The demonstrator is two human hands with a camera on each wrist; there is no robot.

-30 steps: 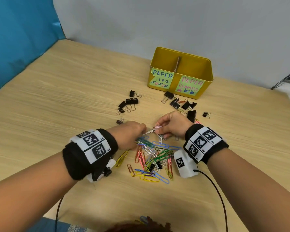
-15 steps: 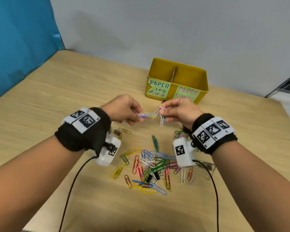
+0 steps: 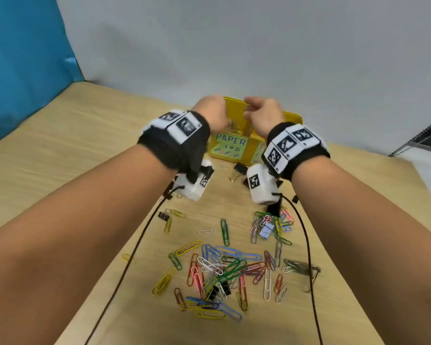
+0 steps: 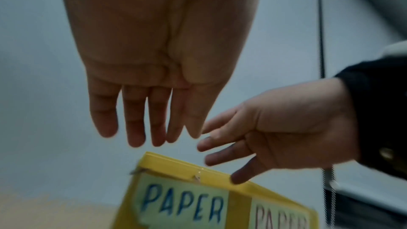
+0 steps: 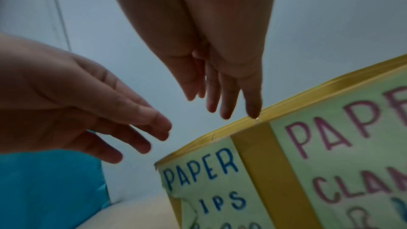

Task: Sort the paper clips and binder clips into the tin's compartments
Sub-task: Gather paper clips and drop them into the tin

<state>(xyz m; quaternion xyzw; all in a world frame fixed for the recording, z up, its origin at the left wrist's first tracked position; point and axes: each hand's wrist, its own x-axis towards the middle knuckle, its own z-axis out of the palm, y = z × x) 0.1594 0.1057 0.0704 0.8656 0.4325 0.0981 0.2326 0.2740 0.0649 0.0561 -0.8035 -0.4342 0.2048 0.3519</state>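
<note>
The yellow tin (image 3: 292, 120) stands at the back of the table, its left label reading PAPER ..IPS and its right one PAPER CLAMPS. Both hands hover over its left compartment. My left hand (image 3: 210, 111) is beside my right hand (image 3: 260, 111). In the left wrist view the left hand (image 4: 149, 128) has straight fingers and holds nothing above the tin (image 4: 239, 201). In the right wrist view the right hand (image 5: 220, 93) is just as empty, its fingertips near the tin's rim (image 5: 253, 145). A heap of coloured paper clips (image 3: 222, 270) lies on the near table.
Black binder clips lie in front of the tin (image 3: 239, 169) and at the left (image 3: 163, 215). A smaller heap of clips (image 3: 269, 225) sits under the right wrist. Two black cables (image 3: 135, 245) trail across the table. A grey wall is behind and a blue panel on the left.
Both hands rose from the heap pinching paper clips, travelled to the tin and spread their fingers; the clips have left the fingers.
</note>
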